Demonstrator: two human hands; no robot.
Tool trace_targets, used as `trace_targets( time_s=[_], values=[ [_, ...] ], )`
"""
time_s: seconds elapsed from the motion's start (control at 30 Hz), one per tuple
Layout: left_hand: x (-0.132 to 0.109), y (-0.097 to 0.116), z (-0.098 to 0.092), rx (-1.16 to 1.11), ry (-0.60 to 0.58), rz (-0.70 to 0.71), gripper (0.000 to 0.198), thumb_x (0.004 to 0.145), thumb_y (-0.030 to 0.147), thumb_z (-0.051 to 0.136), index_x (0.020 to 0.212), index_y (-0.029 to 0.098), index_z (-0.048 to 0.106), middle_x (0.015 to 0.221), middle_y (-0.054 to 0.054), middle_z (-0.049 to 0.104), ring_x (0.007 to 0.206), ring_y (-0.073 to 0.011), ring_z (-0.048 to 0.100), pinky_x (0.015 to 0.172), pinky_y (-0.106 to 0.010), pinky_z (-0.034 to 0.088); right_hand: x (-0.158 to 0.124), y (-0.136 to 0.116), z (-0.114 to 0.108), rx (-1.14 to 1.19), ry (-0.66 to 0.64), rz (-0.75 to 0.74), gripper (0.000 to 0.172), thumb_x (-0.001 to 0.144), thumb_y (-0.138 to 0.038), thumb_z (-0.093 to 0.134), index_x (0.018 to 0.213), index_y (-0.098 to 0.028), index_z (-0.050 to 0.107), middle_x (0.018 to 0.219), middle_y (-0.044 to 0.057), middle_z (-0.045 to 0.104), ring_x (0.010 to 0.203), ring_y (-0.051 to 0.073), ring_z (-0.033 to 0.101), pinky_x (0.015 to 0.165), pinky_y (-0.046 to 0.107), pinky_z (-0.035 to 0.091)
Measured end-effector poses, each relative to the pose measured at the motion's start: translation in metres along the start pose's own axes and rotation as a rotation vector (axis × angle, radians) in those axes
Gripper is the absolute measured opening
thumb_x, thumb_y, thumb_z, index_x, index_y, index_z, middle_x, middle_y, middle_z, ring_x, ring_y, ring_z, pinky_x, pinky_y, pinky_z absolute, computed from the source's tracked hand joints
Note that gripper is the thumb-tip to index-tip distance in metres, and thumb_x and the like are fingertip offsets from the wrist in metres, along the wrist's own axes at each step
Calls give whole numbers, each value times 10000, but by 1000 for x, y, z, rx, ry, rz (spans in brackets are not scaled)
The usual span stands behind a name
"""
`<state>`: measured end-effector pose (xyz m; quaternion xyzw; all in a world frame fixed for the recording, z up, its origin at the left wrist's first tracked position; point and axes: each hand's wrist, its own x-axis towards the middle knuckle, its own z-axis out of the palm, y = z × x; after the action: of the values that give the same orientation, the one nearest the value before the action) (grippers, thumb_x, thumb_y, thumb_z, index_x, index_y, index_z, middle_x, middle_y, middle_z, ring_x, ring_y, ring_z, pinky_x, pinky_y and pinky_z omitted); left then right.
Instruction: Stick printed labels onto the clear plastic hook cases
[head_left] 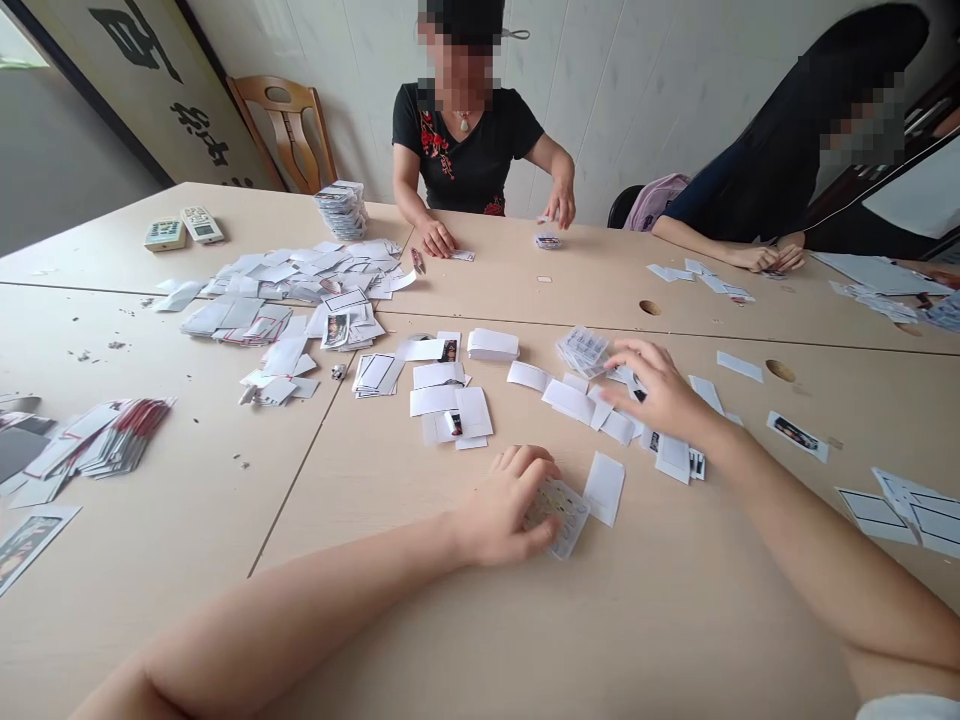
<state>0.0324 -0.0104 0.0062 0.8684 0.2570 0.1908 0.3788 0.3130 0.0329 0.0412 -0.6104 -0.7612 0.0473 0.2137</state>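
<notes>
A small clear plastic case (pixel 568 517) with compartments lies on the table in front of me. My left hand (pixel 510 505) grips its left side, fingers over the far edge and thumb near the front. A white paper slip (pixel 604 488) lies against the case's right edge. Farther off, my right hand (pixel 649 390) hovers over a spread of white paper slips (pixel 570 400), its fingers apart and nothing visible in them. Just left of those fingers stands a stack of clear plastic cases (pixel 583 350). The palm hides part of the slips.
Several piles of paper cards (pixel 300 270) cover the left. A wrapped stack (pixel 343 210) and two calculators (pixel 201 225) stand at the back. Across the table a person's hand (pixel 559 203) is above a small stack; another person's hands (pixel 776 258) are at the right. Table holes (pixel 780 371) lie right.
</notes>
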Motion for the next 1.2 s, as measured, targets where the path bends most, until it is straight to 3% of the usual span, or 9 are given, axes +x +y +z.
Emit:
trace_targets(
  time_s=[0.1,0.23,0.53,0.73,0.83,0.93,1.03,1.1,1.2],
  values=[
    [1,3,4,123,-29,12,642,608,572,697,1091,198,499,1150,-133,499,1039,-316,440,899,-473,351,-48,-27,-4,36,-252,-94,388,741,-553,621,1019,-287,573,1315,73,400,1248,304,398,983,478,412],
    [1,4,8,182,-34,33,648,619,584,681,1109,194,512,1183,-146,489,1078,-323,425,924,-486,332,-89,-45,8,77,-368,-116,420,750,-549,621,1073,-286,566,1331,83,387,1281,300,367,1007,486,406],
    [-3,3,5,335,-38,67,570,694,159,550,1247,290,516,1418,-121,291,1257,-359,280,980,-545,290,-99,-31,15,-72,-288,-140,317,900,-364,482,1183,-248,564,1292,92,509,1217,253,450,993,444,406],
    [-5,1,4,379,47,109,520,679,-19,462,1052,304,628,1395,-67,339,1259,-303,290,972,-495,314,-106,-26,20,-109,-179,-187,305,899,-105,404,1060,-243,623,1266,64,560,1185,227,495,958,429,409],
    [-5,5,0,377,104,103,375,705,1,453,943,237,623,1347,-69,402,1216,-280,329,961,-463,330,-108,-24,22,-89,-137,-176,314,883,-69,403,1011,-237,634,1198,56,604,1116,214,541,921,411,427],
    [-3,9,-2,354,123,62,218,802,219,507,1009,185,565,1247,-116,485,1110,-273,397,927,-460,357,-109,-26,22,-54,-121,-170,248,873,-110,455,1000,-231,629,1162,54,623,1085,210,557,920,406,432],
    [-1,8,0,360,83,42,467,776,450,573,1136,162,499,1227,-144,490,1077,-294,404,910,-481,365,-109,-29,21,-16,-97,-184,166,863,-159,502,934,-225,637,1131,50,634,1066,208,565,944,412,425],
    [0,5,2,377,54,56,446,796,416,555,1162,171,479,1254,-141,470,1098,-293,395,919,-475,362,-107,-28,21,20,-41,-198,137,855,-172,519,878,-224,644,1115,48,637,1054,204,572,950,407,426],
    [2,0,3,385,21,94,325,834,296,494,1138,183,478,1279,-127,452,1127,-279,385,931,-454,359,-101,-12,18,38,197,-117,112,839,-194,544,830,-215,655,1086,67,637,1027,206,586,922,385,453]
  ],
)
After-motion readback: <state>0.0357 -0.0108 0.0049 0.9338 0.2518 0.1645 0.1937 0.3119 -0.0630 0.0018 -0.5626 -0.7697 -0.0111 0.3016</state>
